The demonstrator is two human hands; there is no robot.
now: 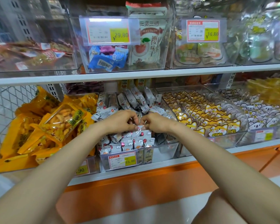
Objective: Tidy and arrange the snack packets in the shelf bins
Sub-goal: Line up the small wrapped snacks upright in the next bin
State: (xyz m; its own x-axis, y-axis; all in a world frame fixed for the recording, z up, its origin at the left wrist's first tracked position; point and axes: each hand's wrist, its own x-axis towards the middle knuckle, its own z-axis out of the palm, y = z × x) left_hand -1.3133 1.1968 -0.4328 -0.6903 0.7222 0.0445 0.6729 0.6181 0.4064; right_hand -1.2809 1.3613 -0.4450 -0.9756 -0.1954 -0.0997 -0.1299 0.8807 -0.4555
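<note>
White packet (140,128) pinched between both hands above the middle bin (166,147) at the front edge of the shelf (152,165); left hand (123,121) and right hand (153,123) each grip it, fingers curled tight.

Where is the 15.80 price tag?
Head view, lower centre: 15.80 price tag on the white-packet bin front, below left hand and right hand, beside yellow packets.

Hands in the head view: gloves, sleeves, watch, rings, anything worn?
The left hand and right hand are bare, no gloves or rings visible. The left forearm and right forearm are uncovered to the frame edge: no sleeves, watch or bracelet.
</note>
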